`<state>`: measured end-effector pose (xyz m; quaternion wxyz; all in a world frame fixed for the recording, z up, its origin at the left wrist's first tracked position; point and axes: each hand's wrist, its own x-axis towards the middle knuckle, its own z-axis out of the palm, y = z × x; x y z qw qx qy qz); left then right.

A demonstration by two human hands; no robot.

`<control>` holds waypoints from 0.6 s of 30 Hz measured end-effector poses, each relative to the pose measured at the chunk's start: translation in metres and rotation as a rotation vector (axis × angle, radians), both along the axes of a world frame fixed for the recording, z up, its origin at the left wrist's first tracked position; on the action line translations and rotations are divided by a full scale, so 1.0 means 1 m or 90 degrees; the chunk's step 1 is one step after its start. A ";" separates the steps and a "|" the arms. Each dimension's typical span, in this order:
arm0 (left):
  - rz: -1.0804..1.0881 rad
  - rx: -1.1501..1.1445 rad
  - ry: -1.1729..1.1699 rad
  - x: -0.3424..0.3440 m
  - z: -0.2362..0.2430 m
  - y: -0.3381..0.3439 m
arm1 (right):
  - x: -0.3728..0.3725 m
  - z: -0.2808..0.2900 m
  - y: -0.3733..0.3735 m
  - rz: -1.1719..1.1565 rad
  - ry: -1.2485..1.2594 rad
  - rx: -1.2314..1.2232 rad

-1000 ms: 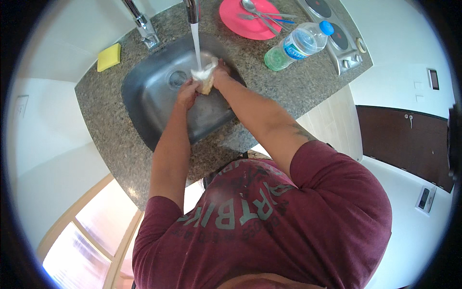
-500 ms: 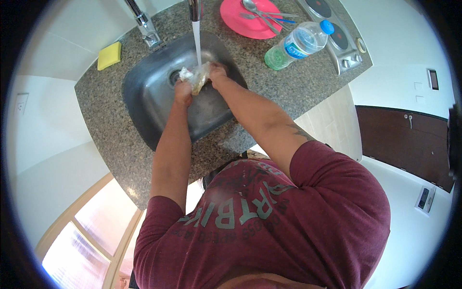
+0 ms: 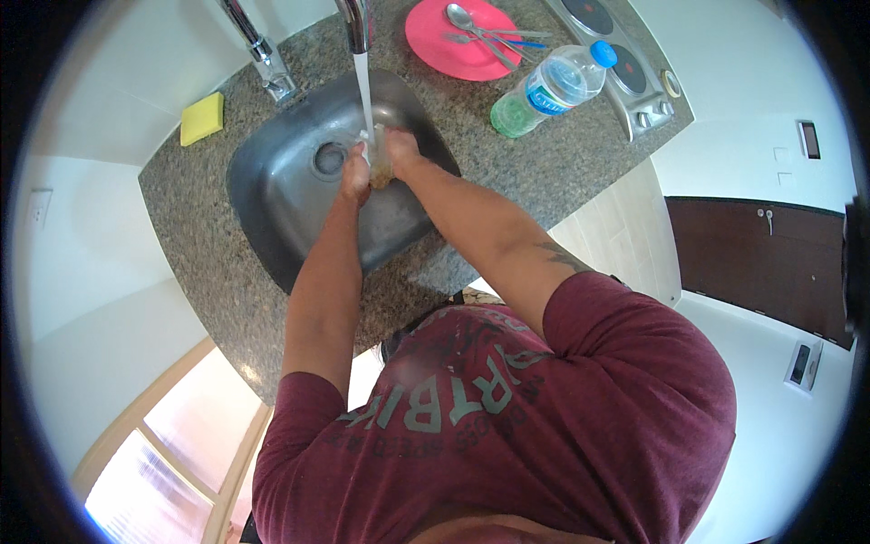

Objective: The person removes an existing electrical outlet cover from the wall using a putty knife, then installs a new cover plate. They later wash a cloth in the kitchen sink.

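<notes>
Over the steel sink [image 3: 304, 213], my left hand [image 3: 355, 174] and my right hand [image 3: 401, 150] close in from both sides on a see-through, yellowish-brown tinted thing [image 3: 381, 170]. Its exact kind is too blurred to make out. Running water [image 3: 364, 86] falls from the chrome faucet [image 3: 354, 32] between my hands and onto it. A bit of white, perhaps foam, shows by my left fingers. Most of my fingertips are hidden behind the thing and the water. The round drain [image 3: 328, 160] lies just left of my left hand.
A yellow sponge [image 3: 201, 119] rests left of the sink, near a second chrome fixture [image 3: 277, 82]. Behind to the right sits a pink plate [image 3: 430, 41] with a spoon [image 3: 460, 16] and other cutlery. A plastic bottle [image 3: 553, 89] stands before the hob [image 3: 625, 72].
The held thing has turned more upright and moved slightly down, with both hands closer together around it. Less white shows now, and the drain is uncovered. The view has shifted a little.
</notes>
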<state>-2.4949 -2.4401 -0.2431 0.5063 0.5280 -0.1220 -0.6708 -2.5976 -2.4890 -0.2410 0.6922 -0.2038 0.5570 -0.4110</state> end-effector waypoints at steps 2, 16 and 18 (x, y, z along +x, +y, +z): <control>-0.029 -0.016 -0.037 0.001 -0.009 0.002 | -0.001 0.010 -0.003 0.054 0.083 0.045; 0.097 -0.089 -0.022 0.000 -0.057 -0.015 | 0.012 0.012 0.010 0.216 0.364 -0.226; -0.014 -0.201 -0.247 0.030 -0.092 -0.017 | 0.037 0.005 0.038 0.251 0.448 -0.363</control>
